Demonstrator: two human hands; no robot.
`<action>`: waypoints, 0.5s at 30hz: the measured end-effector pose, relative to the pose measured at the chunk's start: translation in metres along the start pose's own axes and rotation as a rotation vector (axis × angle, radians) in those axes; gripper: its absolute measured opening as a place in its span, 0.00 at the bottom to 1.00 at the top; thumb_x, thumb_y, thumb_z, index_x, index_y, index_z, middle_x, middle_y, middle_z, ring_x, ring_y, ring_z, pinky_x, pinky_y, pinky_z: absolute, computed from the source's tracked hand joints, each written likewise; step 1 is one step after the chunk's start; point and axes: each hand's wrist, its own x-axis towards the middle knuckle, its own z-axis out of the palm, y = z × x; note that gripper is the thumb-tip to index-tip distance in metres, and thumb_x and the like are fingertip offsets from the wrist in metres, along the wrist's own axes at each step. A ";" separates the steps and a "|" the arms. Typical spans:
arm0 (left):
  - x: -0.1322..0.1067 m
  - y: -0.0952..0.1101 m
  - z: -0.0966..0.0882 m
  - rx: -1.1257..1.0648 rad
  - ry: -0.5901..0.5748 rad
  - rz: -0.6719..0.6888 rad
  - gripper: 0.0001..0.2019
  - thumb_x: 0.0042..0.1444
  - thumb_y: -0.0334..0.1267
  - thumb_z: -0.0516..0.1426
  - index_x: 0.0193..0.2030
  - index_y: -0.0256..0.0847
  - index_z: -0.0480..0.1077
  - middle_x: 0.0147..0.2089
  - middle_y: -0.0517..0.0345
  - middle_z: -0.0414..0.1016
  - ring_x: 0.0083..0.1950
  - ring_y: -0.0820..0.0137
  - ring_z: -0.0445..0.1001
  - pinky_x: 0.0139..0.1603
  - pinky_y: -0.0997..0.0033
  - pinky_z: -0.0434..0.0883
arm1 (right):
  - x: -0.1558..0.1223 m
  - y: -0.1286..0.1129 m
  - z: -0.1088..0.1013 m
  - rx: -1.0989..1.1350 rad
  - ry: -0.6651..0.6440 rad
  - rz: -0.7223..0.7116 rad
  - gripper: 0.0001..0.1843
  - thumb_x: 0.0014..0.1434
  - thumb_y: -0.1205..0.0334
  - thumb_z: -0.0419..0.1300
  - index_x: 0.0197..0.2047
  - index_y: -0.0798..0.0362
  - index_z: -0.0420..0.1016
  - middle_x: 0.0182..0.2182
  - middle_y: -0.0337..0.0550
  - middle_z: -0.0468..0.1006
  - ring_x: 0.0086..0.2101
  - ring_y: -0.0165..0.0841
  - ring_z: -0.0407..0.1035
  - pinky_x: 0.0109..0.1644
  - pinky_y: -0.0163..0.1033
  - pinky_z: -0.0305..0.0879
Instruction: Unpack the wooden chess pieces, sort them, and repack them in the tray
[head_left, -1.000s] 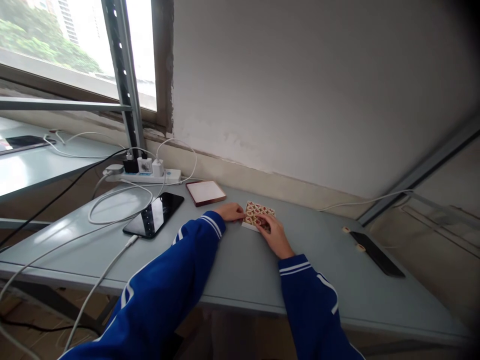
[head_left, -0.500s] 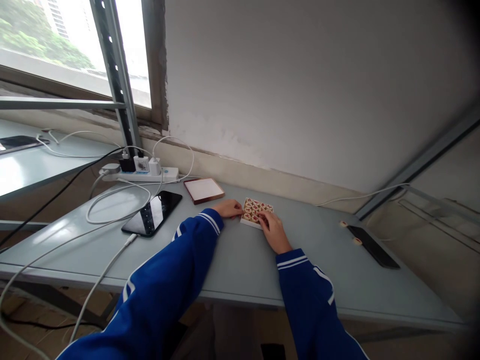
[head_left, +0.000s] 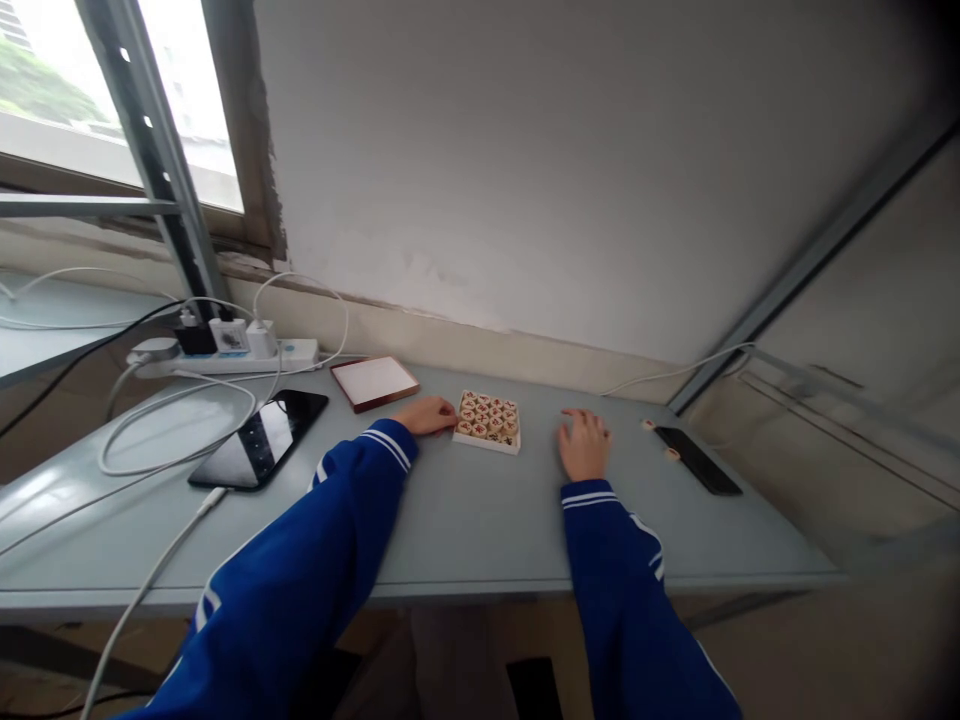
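**Left hand:** The left hand (head_left: 426,416), in a blue track-jacket sleeve with white stripes (head_left: 352,490), lies open and empty on the counter, fingertips just beside the tray.

**Right hand:** The right hand (head_left: 583,446) is open and empty, fingers spread, well apart from the tray and nearest two loose round cream discs (head_left: 659,438).

**Pieces:** Round cream discs with red characters (head_left: 487,418) stand packed in rows on a white rectangular tray (head_left: 486,446), between the hands and nearer the left.

**Counter:** The pale grey-blue metal counter (head_left: 480,530) carries a black smartphone (head_left: 259,440), a second black smartphone (head_left: 697,460), a flat square brown-rimmed box (head_left: 373,383), and a white power strip (head_left: 225,358) with white cables (head_left: 180,440).
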 end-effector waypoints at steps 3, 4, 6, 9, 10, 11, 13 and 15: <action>0.000 0.002 -0.001 0.019 -0.003 0.005 0.16 0.51 0.46 0.47 0.22 0.36 0.66 0.17 0.61 0.67 0.22 0.75 0.63 0.26 0.77 0.57 | 0.001 0.084 0.000 -0.126 0.014 0.262 0.21 0.51 0.65 0.50 0.50 0.55 0.64 0.53 0.55 0.61 0.53 0.45 0.51 0.50 0.52 0.46; -0.001 0.003 -0.002 0.024 -0.006 0.005 0.16 0.50 0.46 0.47 0.22 0.36 0.66 0.18 0.61 0.67 0.22 0.75 0.62 0.26 0.77 0.57 | -0.001 0.110 -0.002 -0.129 0.014 0.373 0.24 0.51 0.63 0.50 0.53 0.54 0.62 0.55 0.55 0.59 0.54 0.45 0.49 0.52 0.53 0.46; -0.002 0.004 -0.002 0.024 -0.012 -0.004 0.16 0.50 0.46 0.47 0.22 0.36 0.66 0.18 0.61 0.67 0.22 0.75 0.62 0.26 0.77 0.57 | -0.004 0.153 -0.005 -0.135 0.013 0.481 0.26 0.53 0.61 0.47 0.56 0.58 0.58 0.56 0.61 0.56 0.56 0.47 0.46 0.51 0.57 0.46; -0.003 0.004 -0.003 0.005 -0.011 -0.017 0.16 0.50 0.46 0.48 0.23 0.36 0.66 0.17 0.61 0.67 0.22 0.75 0.62 0.25 0.77 0.56 | -0.006 0.186 -0.005 -0.120 -0.045 0.519 0.25 0.52 0.61 0.47 0.54 0.58 0.61 0.55 0.62 0.59 0.55 0.50 0.49 0.52 0.63 0.44; -0.003 0.004 -0.002 -0.002 -0.007 -0.019 0.16 0.50 0.46 0.48 0.23 0.36 0.66 0.17 0.61 0.67 0.22 0.75 0.62 0.25 0.77 0.56 | -0.006 0.190 -0.002 -0.118 -0.076 0.516 0.24 0.52 0.62 0.47 0.53 0.57 0.63 0.54 0.60 0.60 0.54 0.50 0.51 0.52 0.64 0.42; -0.003 0.004 -0.002 -0.008 -0.002 -0.018 0.16 0.50 0.46 0.48 0.23 0.36 0.67 0.17 0.61 0.67 0.22 0.75 0.62 0.25 0.77 0.56 | -0.005 0.193 0.000 -0.123 -0.102 0.507 0.23 0.52 0.62 0.46 0.52 0.56 0.64 0.53 0.59 0.61 0.54 0.49 0.52 0.53 0.65 0.41; -0.002 0.002 -0.001 -0.019 0.011 -0.019 0.16 0.50 0.47 0.48 0.22 0.36 0.67 0.17 0.61 0.67 0.21 0.75 0.62 0.25 0.77 0.56 | -0.004 0.194 0.006 -0.152 -0.141 0.468 0.22 0.53 0.63 0.45 0.50 0.54 0.65 0.52 0.56 0.64 0.52 0.48 0.56 0.53 0.66 0.39; -0.002 0.001 -0.001 -0.026 0.017 -0.020 0.17 0.50 0.47 0.48 0.22 0.36 0.67 0.17 0.61 0.67 0.21 0.75 0.62 0.25 0.76 0.56 | -0.002 0.192 0.009 -0.162 -0.166 0.412 0.20 0.53 0.61 0.46 0.47 0.52 0.67 0.48 0.54 0.69 0.48 0.47 0.61 0.54 0.65 0.40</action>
